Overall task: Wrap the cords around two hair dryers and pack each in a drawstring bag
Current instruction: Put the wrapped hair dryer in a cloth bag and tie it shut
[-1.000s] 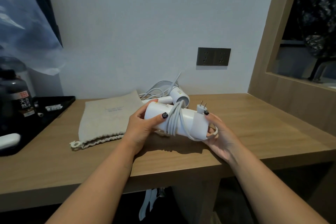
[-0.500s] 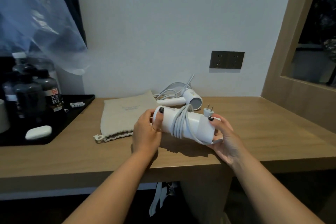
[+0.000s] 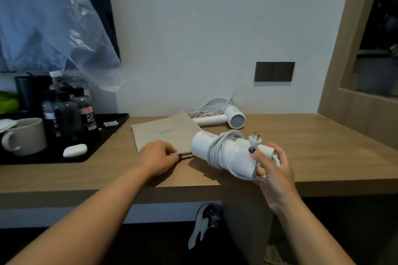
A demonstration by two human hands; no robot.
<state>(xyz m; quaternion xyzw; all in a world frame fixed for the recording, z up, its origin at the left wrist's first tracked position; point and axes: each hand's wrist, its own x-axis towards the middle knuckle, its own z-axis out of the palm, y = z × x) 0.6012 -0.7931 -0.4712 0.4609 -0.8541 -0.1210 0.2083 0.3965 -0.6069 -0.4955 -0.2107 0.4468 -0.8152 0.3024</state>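
Packing step now: right hand (image 3: 271, 164) grips the cord-wrapped white hair dryer (image 3: 224, 153) mid-frame above the table (image 3: 323, 157), left hand (image 3: 158, 158) pinches the beige drawstring bag (image 3: 165, 133) mouth. Next, open it wide.

Your right hand (image 3: 271, 165) holds a white hair dryer (image 3: 224, 153) wound with a pale grey-white cord (image 3: 215, 148); its thumbnail is painted black. Your left hand (image 3: 157, 157) pinches the beige drawstring bag (image 3: 165, 133) on the light-brown wood tabletop (image 3: 323, 146). Beyond your hands lies a 2nd white dryer (image 3: 224, 117) with a grey end. Left of your left hand is a black tray (image 3: 107, 135).
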